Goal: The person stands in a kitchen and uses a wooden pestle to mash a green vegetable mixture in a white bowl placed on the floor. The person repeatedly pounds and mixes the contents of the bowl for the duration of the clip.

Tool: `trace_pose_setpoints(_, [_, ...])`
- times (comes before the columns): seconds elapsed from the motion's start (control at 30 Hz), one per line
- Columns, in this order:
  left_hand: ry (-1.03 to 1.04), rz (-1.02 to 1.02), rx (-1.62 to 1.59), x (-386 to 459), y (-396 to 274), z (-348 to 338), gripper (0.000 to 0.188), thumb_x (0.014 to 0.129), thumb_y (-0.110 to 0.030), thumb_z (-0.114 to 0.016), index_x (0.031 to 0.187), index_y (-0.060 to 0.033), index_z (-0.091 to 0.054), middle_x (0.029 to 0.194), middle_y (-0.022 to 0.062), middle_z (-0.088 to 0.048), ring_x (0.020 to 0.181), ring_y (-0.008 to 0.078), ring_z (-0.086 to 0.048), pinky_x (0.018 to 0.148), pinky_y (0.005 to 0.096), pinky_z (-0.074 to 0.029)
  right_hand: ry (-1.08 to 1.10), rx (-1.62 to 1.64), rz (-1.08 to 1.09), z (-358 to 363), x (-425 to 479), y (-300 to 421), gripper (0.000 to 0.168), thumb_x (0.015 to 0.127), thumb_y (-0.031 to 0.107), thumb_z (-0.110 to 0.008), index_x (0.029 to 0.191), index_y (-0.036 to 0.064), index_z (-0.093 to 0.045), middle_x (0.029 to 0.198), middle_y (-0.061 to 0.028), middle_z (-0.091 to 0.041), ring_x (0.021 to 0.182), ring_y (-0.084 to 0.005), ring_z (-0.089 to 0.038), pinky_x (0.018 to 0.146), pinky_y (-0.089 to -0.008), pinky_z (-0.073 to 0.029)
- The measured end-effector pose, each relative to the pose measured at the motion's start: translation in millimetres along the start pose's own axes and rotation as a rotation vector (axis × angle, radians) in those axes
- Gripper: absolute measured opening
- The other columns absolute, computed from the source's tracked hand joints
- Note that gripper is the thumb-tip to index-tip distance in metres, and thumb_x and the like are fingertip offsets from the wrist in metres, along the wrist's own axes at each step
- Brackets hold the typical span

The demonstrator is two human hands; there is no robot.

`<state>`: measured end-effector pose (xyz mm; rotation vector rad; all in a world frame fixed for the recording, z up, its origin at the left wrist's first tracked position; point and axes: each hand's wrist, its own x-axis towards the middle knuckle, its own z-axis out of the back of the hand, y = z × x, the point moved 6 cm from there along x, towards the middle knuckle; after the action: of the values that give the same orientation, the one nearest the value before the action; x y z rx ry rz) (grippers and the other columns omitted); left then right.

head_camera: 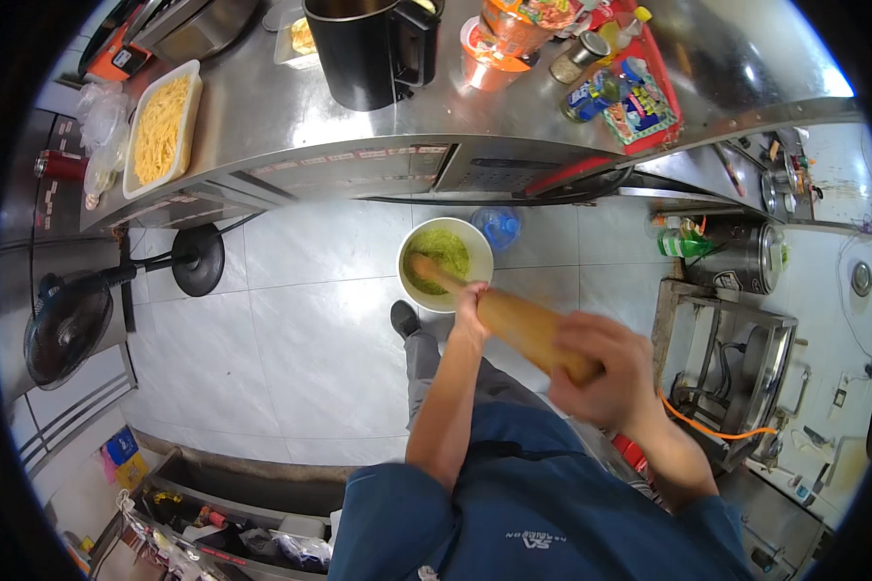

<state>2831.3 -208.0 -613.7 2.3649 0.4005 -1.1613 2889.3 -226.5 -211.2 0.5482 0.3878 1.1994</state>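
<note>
A long wooden pestle slants down from my hands into a white bucket on the floor. My left hand is wrapped around its lower, narrower shaft, just above the bucket's rim. Around the thick upper end, my right hand is closed and looks blurred. The pestle's rounded tip rests in a green mash, its underside hidden there. My shoe stands close to the bucket's near left side.
A blue plastic bottle is right beside the bucket. Across from me runs a steel counter with a noodle tray, a black pitcher and a red tray. A fan stands left; a metal-framed stand is right.
</note>
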Motion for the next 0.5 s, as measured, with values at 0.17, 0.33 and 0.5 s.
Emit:
trace_pose_setpoints(0.17, [0.0,0.033,-0.023,10,2,15,0.023,0.094,-0.022,-0.053,0.073,-0.0125,-0.052,0.066,0.0048,-0.055,0.064,0.0288,-0.06,0.065,0.0465,-0.055,-0.029,0.051,-0.028,-17,8,-9,0.027,0.062,0.011,-0.076,0.089,0.007,-0.073,0.099,-0.0132,-0.075,0.083,-0.0349,-0.073,0.069,-0.0388,-0.06])
trace_pose_setpoints(0.33, [-0.037,-0.006,0.026,-4,26,29,0.016,0.095,-0.023,-0.051,0.084,-0.0119,-0.053,0.076,0.0065,-0.059,0.07,0.0286,-0.062,0.069,0.0473,-0.056,-0.006,0.04,0.011,6,-6,0,0.026,0.064,0.012,-0.075,0.09,0.007,-0.072,0.097,-0.0134,-0.073,0.079,-0.0358,-0.071,0.069,-0.0383,-0.059])
trace_pose_setpoints(0.5, [0.006,0.087,-0.068,10,40,17,0.016,0.094,-0.022,-0.051,0.081,-0.0124,-0.051,0.074,0.0059,-0.058,0.069,0.0283,-0.063,0.067,0.0471,-0.057,0.039,0.009,-0.059,13,11,-13,0.027,0.065,0.013,-0.073,0.091,0.007,-0.073,0.094,-0.013,-0.073,0.078,-0.0346,-0.072,0.068,-0.0386,-0.058])
